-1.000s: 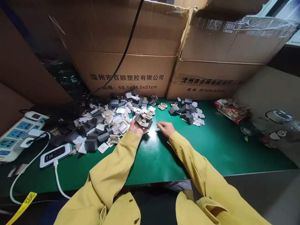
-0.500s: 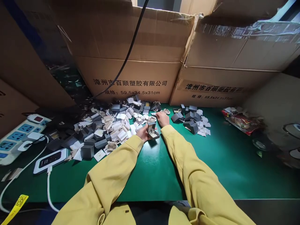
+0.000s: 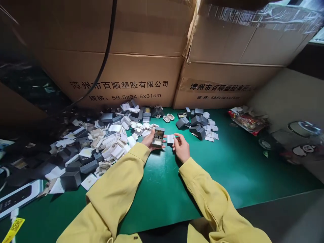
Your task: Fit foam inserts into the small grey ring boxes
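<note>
My left hand (image 3: 149, 140) is closed around a small dark grey hinged box (image 3: 158, 137), whose lid stands up and whose hollow inside faces me. Just right of it, my right hand (image 3: 181, 148) pinches a small white insert piece (image 3: 170, 139) between thumb and fingers. The two held pieces are close together above the green table (image 3: 157, 189). To the left lies a large heap of white inserts (image 3: 118, 150) mixed with dark grey boxes (image 3: 71, 179). A smaller group of grey boxes (image 3: 198, 120) and white pieces (image 3: 211, 130) lies beyond my right hand.
Printed cardboard cartons (image 3: 121, 74) wall off the back, and a black cable (image 3: 106, 54) hangs in front. At right are a red plastic packet (image 3: 246, 121) and a clear jar (image 3: 301, 138). A white device (image 3: 20, 197) with a cable lies at lower left.
My right hand has drawn back from the heap's far edge with a white insert piece. The box in my left hand is turned more toward me. The view has shifted right.
</note>
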Demonstrator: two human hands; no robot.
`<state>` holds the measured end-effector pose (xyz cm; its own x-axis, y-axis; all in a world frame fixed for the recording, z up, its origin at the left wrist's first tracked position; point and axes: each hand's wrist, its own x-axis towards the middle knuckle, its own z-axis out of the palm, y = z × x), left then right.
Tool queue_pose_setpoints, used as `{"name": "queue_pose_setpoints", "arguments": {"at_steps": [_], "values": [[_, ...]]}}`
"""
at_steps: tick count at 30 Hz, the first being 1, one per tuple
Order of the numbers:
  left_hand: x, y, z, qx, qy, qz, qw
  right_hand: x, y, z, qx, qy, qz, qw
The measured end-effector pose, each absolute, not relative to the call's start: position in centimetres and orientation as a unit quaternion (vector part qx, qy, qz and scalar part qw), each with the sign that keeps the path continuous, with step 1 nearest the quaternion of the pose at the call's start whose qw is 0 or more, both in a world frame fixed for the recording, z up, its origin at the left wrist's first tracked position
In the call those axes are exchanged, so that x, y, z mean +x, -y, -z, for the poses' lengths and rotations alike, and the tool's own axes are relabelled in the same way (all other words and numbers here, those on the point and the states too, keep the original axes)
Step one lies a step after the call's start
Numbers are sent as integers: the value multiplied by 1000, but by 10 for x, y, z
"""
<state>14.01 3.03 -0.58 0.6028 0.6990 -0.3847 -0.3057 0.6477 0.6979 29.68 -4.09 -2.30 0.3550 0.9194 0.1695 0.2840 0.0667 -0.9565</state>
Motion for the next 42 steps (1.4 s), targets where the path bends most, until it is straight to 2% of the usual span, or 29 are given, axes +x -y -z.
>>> {"name": "queue_pose_setpoints", "arguments": {"at_steps": [5,11,16,28,36,42], "values": [[142,-34,3,276,-342,-276,855,304,39,16,-621,519,-256,529],[144,-27,3,301,-297,-292,858,304,41,7,-615,507,-218,562],[146,-20,6,355,-274,-241,861,302,46,2,-601,504,-224,579],[149,-19,10,347,-290,-256,854,297,47,3,-584,543,-280,535],[148,-18,5,346,-294,-247,856,298,47,1,-592,572,-251,509],[149,-18,6,334,-308,-251,855,299,47,5,-585,626,-170,487]]}}
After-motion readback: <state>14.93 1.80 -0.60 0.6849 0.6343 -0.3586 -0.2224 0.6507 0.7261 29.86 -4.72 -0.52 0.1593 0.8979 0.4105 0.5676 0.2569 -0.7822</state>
